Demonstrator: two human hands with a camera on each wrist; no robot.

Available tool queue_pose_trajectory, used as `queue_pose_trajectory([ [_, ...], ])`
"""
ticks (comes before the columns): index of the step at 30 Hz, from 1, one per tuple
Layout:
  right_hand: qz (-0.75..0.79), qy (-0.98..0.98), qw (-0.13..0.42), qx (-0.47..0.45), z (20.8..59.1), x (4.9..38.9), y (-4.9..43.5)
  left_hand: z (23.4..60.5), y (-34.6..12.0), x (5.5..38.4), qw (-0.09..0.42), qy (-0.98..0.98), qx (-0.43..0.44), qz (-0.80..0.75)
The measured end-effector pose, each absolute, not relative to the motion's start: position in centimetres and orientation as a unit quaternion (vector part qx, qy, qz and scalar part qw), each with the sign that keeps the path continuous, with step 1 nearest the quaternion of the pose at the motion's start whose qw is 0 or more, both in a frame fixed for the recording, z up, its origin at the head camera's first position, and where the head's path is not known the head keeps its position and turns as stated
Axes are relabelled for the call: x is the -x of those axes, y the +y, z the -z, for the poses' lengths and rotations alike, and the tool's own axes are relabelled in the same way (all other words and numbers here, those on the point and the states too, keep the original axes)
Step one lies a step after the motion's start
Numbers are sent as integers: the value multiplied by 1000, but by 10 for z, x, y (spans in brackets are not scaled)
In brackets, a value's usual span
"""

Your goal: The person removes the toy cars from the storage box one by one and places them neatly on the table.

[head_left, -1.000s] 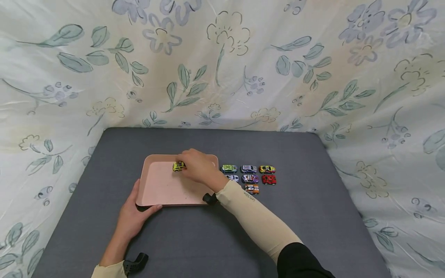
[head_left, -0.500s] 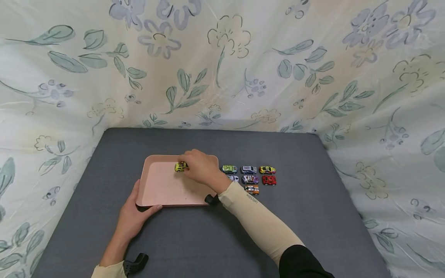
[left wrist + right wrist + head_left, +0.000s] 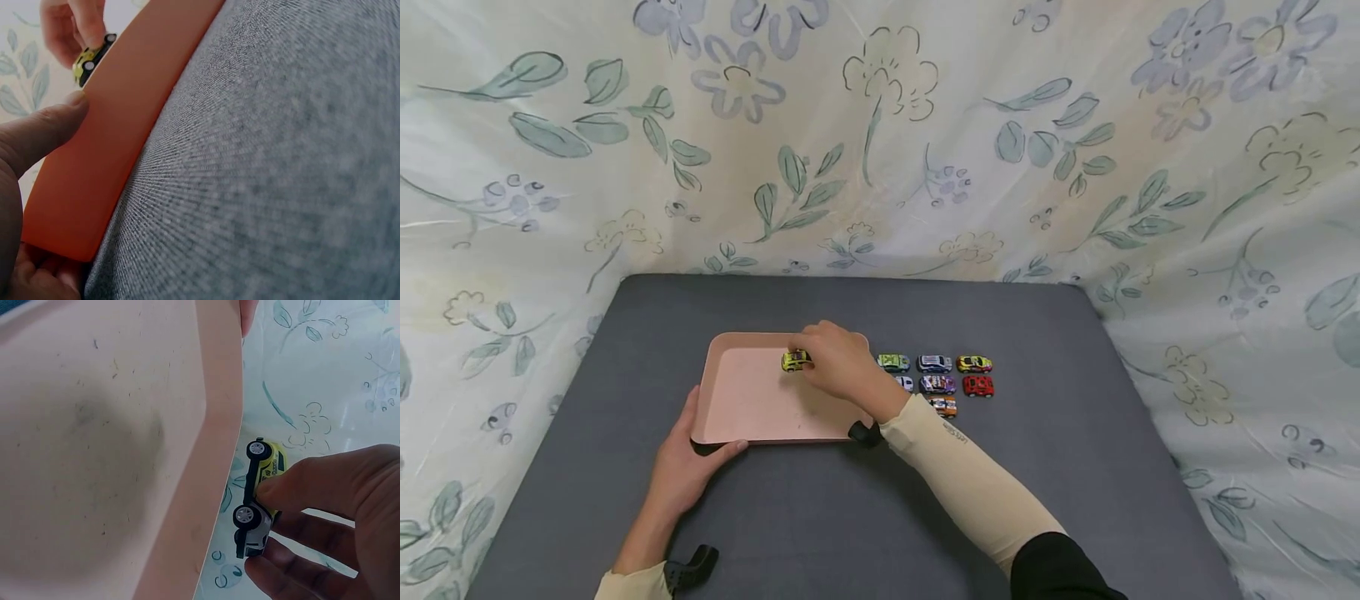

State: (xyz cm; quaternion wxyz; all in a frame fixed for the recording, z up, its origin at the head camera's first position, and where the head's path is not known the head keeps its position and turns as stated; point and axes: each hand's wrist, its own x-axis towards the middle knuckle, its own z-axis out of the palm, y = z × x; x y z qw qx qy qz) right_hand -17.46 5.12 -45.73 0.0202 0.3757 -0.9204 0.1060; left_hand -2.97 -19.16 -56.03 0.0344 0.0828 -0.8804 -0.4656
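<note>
My right hand (image 3: 841, 363) pinches a small yellow-green toy car (image 3: 793, 361) between thumb and fingers, over the back part of the pink tray (image 3: 751, 408). The right wrist view shows the car (image 3: 261, 494) side-on, its wheels towards the tray and the thumb (image 3: 294, 484) against its side. My left hand (image 3: 676, 473) grips the tray's front left corner. In the left wrist view, the thumb (image 3: 53, 128) lies against the tray's wall (image 3: 119, 131) and fingers (image 3: 47, 281) show beneath its edge. Nothing else is visible on the tray.
Right of the tray, several toy cars stand in rows on the grey table (image 3: 1075, 500), among them a green one (image 3: 892, 362), a purple one (image 3: 937, 384), a red one (image 3: 978, 386) and an orange one (image 3: 943, 406). My right arm partly covers a white one (image 3: 905, 383). Floral curtain (image 3: 880, 150) surrounds the table.
My right hand has shifted slightly to the right with the yellow-green toy car still pinched in it. My left hand has kept its grip on the tray.
</note>
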Motion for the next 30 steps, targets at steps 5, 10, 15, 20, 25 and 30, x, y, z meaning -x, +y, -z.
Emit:
queue_pose_trajectory([
  [5, -113, -917, 18, -381, 457, 174, 59, 561, -191, 29, 31, -879, -85, 469],
  [10, -121, -917, 16, -380, 457, 174, 64, 562, -191, 28, 39, -874, -80, 477],
  [15, -121, -916, 24, -382, 455, 172, 71, 563, -191, 28, 40, -875, -78, 477],
  [20, -120, -918, 22, -377, 450, 167, 81, 564, -190, 28, 38, -876, -74, 475],
  [25, -114, -923, 21, -367, 444, 165, 88, 564, -191, 30, 41, -875, -72, 477],
  [30, -123, -922, 20, -367, 443, 164, 95, 563, -192, 32, 42, -874, -73, 478],
])
